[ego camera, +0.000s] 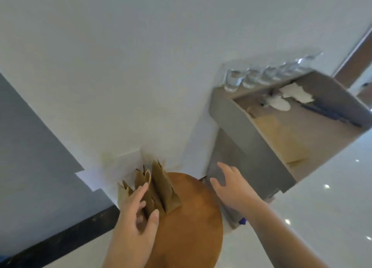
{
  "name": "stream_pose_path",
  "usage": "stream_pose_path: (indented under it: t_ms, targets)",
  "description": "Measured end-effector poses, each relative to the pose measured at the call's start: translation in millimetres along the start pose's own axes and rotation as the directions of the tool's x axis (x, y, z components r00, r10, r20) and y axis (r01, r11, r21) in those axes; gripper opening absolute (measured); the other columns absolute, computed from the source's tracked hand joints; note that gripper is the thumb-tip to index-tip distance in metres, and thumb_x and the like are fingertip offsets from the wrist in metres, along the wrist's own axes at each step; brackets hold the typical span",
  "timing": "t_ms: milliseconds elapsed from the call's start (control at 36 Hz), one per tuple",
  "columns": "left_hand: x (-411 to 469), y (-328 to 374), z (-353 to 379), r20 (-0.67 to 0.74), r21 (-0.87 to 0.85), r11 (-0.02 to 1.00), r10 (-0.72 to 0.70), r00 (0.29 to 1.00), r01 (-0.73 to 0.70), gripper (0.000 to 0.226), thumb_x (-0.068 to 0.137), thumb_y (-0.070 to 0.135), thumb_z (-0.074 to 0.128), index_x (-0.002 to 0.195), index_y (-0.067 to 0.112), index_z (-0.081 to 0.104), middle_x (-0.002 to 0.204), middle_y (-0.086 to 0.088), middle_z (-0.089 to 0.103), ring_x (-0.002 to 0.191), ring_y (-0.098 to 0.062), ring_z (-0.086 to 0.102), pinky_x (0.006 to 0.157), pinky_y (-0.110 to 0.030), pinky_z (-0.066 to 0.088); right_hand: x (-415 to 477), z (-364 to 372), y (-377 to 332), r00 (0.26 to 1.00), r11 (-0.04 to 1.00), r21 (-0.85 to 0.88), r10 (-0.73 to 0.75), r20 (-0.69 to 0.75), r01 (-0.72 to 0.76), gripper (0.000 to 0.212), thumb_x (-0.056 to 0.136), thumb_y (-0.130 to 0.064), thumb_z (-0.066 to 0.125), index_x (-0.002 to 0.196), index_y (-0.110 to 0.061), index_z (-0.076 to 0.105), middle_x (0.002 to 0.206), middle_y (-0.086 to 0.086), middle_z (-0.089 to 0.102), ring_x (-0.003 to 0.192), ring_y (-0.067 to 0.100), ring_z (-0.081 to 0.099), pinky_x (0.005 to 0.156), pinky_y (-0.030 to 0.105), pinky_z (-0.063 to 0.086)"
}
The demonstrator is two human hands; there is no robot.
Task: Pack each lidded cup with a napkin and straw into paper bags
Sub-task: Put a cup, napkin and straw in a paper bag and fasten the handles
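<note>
The left grip (134, 213) is closed, thumb against fingers, round the bags (159, 185), which stand upright at the far left edge of the round worktop (191, 217). The right grip (233, 185) is fully open, fingers spread, holding nothing, just beside the grey shelf (251, 147) to the right. Progress is judged early: no lidded cup is in view, and motion blur hides whether any bag is filled. All packing appears to remain. Count: three bags upright, as far as blur allows; one stack of flat bags (281, 139) on the shelf; two white napkins (289, 92); five or six glasses (233, 80) in a row; straws not identifiable.
</note>
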State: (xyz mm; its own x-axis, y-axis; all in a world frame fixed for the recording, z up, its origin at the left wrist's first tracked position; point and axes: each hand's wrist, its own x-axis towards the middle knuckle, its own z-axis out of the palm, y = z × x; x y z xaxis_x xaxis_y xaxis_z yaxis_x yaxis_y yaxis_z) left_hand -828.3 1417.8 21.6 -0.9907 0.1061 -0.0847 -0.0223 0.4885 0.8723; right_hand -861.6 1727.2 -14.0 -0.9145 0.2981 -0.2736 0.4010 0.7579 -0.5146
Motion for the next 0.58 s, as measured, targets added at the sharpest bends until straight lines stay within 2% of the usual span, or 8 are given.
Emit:
stream_pose_path:
  t_ms: [83, 167, 222, 278, 361, 444, 528, 583]
  targets:
    - [-10, 16, 20, 0.041, -0.033, 0.998, 0.046, 0.998, -0.045, 0.069, 0.097, 0.032, 0.07, 0.148, 0.064, 0.035, 0.154, 0.027, 0.041, 0.127, 0.006, 0.052, 0.105, -0.027, 0.049, -40, -36, 26, 0.992, 0.996, 0.008, 0.085, -0.096, -0.085, 0.073, 0.1, -0.065, 0.048, 0.164, -0.048, 0.016, 0.168, -0.009, 0.028, 0.127, 0.017, 0.061, 0.096, 0.031, 0.048]
    - [-23, 38, 43, 0.084, -0.092, 0.989, 0.125, 0.989, -0.117, 0.072, 0.096, 0.027, 0.072, 0.14, 0.071, 0.037, 0.146, 0.042, 0.038, 0.126, 0.015, 0.049, 0.097, -0.018, 0.045, -67, -73, 49, 0.971, 0.99, 0.039, 0.143, -0.189, -0.138, 0.074, 0.1, -0.064, 0.052, 0.164, -0.048, 0.017, 0.17, -0.009, 0.027, 0.134, 0.018, 0.057, 0.099, 0.035, 0.054]
    - [-32, 51, 56, 0.103, -0.116, 0.98, 0.174, 0.979, -0.162, 0.071, 0.095, 0.024, 0.073, 0.139, 0.069, 0.04, 0.148, 0.039, 0.041, 0.125, 0.023, 0.045, 0.096, -0.016, 0.044, -81, -96, 65, 0.957, 0.983, 0.082, 0.179, -0.227, -0.164, 0.075, 0.1, -0.064, 0.055, 0.163, -0.05, 0.017, 0.171, -0.01, 0.025, 0.141, 0.02, 0.052, 0.099, 0.035, 0.056]
    - [-37, 65, 69, 0.125, -0.116, 0.974, 0.21, 0.97, -0.196, 0.07, 0.095, 0.026, 0.073, 0.139, 0.068, 0.038, 0.15, 0.034, 0.042, 0.125, 0.024, 0.044, 0.099, -0.017, 0.044, -90, -114, 80, 0.946, 0.977, 0.127, 0.201, -0.253, -0.173, 0.075, 0.099, -0.065, 0.056, 0.163, -0.05, 0.019, 0.17, -0.008, 0.028, 0.131, 0.017, 0.058, 0.089, 0.029, 0.058]
    - [-36, 88, 85, 0.166, -0.063, 0.967, 0.255, 0.952, -0.248, 0.068, 0.095, 0.036, 0.072, 0.133, 0.075, 0.03, 0.152, 0.032, 0.038, 0.129, 0.01, 0.048, 0.106, -0.022, 0.047, -95, -132, 100, 0.93, 0.973, 0.144, 0.215, -0.298, -0.178, 0.072, 0.099, -0.067, 0.056, 0.161, -0.05, 0.024, 0.168, -0.008, 0.032, 0.104, 0.006, 0.059, 0.065, 0.013, 0.048]
    - [-30, 109, 107, 0.188, -0.012, 0.959, 0.281, 0.941, -0.284, 0.064, 0.095, 0.043, 0.069, 0.132, 0.075, 0.027, 0.153, 0.03, 0.039, 0.132, 0.001, 0.048, 0.108, -0.024, 0.048, -99, -142, 124, 0.926, 0.969, 0.164, 0.227, -0.302, -0.184, 0.074, 0.098, -0.067, 0.056, 0.161, -0.05, 0.022, 0.169, -0.009, 0.03, 0.108, 0.006, 0.06, 0.08, 0.021, 0.054]
    - [-24, 130, 140, 0.214, -0.003, 0.956, 0.286, 0.934, -0.293, 0.065, 0.097, 0.042, 0.069, 0.133, 0.074, 0.026, 0.153, 0.027, 0.04, 0.129, 0.004, 0.046, 0.102, -0.017, 0.045, -102, -150, 155, 0.942, 0.966, 0.198, 0.216, -0.256, -0.168, 0.078, 0.097, -0.068, 0.057, 0.162, -0.053, 0.016, 0.17, -0.014, 0.027, 0.092, -0.001, 0.062, 0.074, 0.016, 0.05]
    - [-19, 145, 170, 0.234, 0.0, 0.952, 0.299, 0.925, -0.307, 0.066, 0.096, 0.04, 0.07, 0.133, 0.074, 0.027, 0.152, 0.028, 0.04, 0.123, 0.011, 0.047, 0.098, -0.012, 0.043, -101, -160, 177, 0.945, 0.961, 0.226, 0.217, -0.246, -0.162, 0.081, 0.097, -0.066, 0.059, 0.163, -0.052, 0.014, 0.169, -0.014, 0.027, 0.094, 0.002, 0.064, 0.077, 0.019, 0.055]
